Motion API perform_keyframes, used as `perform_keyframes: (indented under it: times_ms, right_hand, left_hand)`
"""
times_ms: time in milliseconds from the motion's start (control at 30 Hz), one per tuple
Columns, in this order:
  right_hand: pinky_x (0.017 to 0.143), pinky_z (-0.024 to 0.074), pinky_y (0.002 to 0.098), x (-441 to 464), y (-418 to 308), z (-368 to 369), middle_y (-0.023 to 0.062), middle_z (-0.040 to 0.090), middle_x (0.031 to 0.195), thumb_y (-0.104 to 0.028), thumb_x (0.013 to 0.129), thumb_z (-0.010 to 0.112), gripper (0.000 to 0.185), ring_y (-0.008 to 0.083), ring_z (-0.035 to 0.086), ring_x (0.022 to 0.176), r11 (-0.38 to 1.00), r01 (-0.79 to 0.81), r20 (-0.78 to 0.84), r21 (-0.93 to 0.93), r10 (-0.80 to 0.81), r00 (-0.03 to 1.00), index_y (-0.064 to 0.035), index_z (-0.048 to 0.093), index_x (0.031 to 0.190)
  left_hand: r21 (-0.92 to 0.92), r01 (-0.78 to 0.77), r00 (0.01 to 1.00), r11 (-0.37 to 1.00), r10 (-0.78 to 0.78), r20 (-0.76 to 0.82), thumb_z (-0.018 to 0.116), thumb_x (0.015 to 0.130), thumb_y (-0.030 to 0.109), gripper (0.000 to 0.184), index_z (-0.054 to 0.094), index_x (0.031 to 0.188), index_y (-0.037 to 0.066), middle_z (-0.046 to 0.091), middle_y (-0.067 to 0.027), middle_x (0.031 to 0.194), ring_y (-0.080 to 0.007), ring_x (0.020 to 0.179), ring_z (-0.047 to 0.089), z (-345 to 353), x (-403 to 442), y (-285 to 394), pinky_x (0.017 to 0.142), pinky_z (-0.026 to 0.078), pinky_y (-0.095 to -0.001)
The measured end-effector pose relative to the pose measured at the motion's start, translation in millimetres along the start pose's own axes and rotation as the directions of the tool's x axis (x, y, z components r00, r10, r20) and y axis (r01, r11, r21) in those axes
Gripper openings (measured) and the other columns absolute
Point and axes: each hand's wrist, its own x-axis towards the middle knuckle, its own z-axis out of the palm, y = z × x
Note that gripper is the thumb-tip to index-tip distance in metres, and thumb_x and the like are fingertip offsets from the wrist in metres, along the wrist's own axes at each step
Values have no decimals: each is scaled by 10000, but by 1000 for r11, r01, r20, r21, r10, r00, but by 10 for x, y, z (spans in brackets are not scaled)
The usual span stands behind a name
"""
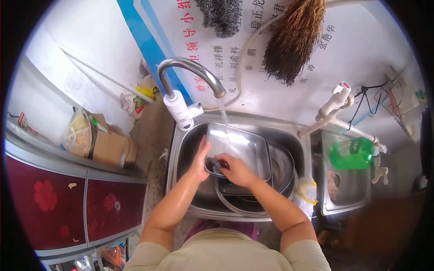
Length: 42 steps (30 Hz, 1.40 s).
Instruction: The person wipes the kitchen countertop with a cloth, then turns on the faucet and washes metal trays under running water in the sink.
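Note:
A rectangular stainless steel tray (pixel 246 151) is held tilted over the sink, under a stream of water from the curved tap (pixel 192 65). At its left edge, my left hand (pixel 199 159) grips the rim, fingers partly hidden behind the metal. My right hand (pixel 237 170) is closed on a dark steel wool scrubber (pixel 212 165), pressed at the tray's near left corner. Beneath the tray, round pans (pixel 285 167) and a dark rectangular tray lie in the sink basin (pixel 199 198).
Right of the sink, a green detergent jug (pixel 351 153) lies in a second metal basin (pixel 346 198). A pipe with a valve (pixel 337 101) stands behind. A straw brush (pixel 296 40) and steel wool (pixel 221 18) hang on the wall. Red cabinets (pixel 115 203) stand left.

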Motion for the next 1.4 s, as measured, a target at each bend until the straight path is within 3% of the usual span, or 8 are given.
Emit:
perform_keyframes:
  times_ms: [100, 233, 367, 467, 767, 1100, 1300, 1400]
  right_hand:
    - [765, 468, 370, 174, 121, 96, 124, 575, 986, -133, 699, 648, 255, 285, 557, 945, 940, 179, -90, -292, -213, 973, -124, 611, 951]
    - [748, 470, 399, 685, 714, -60, 115, 576, 969, -160, 685, 637, 197, 293, 564, 884, 811, -125, -333, -571, -90, 939, -144, 641, 881]
    - [748, 461, 425, 724, 752, -159, 145, 579, 971, -181, 717, 582, 207, 321, 561, 882, 765, -312, -424, -563, 56, 904, -139, 639, 912]
    - [764, 450, 434, 667, 606, 259, 176, 539, 1012, -190, 740, 597, 362, 362, 535, 913, 867, 271, -171, -419, -368, 914, -153, 586, 1100]
    - [803, 433, 405, 1047, 758, 376, 90, 522, 1107, -176, 757, 578, 323, 305, 486, 991, 805, -43, -433, -591, -273, 859, -209, 604, 1077]
    - [872, 417, 360, 319, 418, 171, 121, 564, 1083, -24, 686, 614, 283, 292, 530, 972, 930, 367, 243, -29, -349, 905, -105, 663, 953]
    - [759, 461, 357, 147, 990, -472, 74, 642, 828, -23, 580, 626, 208, 247, 586, 849, 955, 257, 469, -150, -160, 869, -131, 689, 746]
    - [667, 479, 356, -39, 903, -730, 38, 641, 687, -64, 559, 629, 153, 231, 612, 742, 663, 26, 385, -748, 402, 831, -188, 680, 632]
  left_hand:
    - [57, -16, 999, 998, 14, 32, 499, 880, 265, 613, 167, 1394, 222, 424, -50, 1278, -209, 1132, 450, 46, -21, -12, 921, 396, -389]
    - [106, -27, 999, 994, 22, 45, 545, 852, 225, 685, 139, 1403, 231, 381, -49, 1311, -213, 1160, 410, 17, -51, -71, 933, 373, -378]
    - [102, 14, 999, 995, -17, 34, 558, 839, 180, 696, 155, 1402, 247, 347, -40, 1340, -217, 1182, 383, -8, -54, -4, 956, 345, -377]
    - [51, 44, 999, 998, -46, 26, 566, 835, 183, 705, 154, 1401, 262, 326, -40, 1357, -220, 1208, 358, 7, -53, 26, 978, 320, -388]
    - [109, 21, 998, 994, -27, 53, 474, 658, -47, 851, 184, 1404, 242, 319, -26, 1362, -186, 1141, 407, -242, 23, -19, 853, 405, -300]
    - [18, -16, 998, 1000, 15, 54, 487, 729, -3, 765, 192, 1402, 209, 348, -58, 1342, -215, 1146, 414, -239, 44, -60, 908, 381, -306]
    - [40, -88, 995, 995, 85, 56, 449, 668, -76, 799, 223, 1397, 161, 340, -63, 1362, -203, 1161, 409, -197, -18, -153, 941, 350, -312]
    - [143, -155, 983, 977, 138, 121, 423, 605, -84, 851, 223, 1398, 149, 333, -62, 1369, -193, 1154, 413, -177, 25, -101, 920, 357, -283]
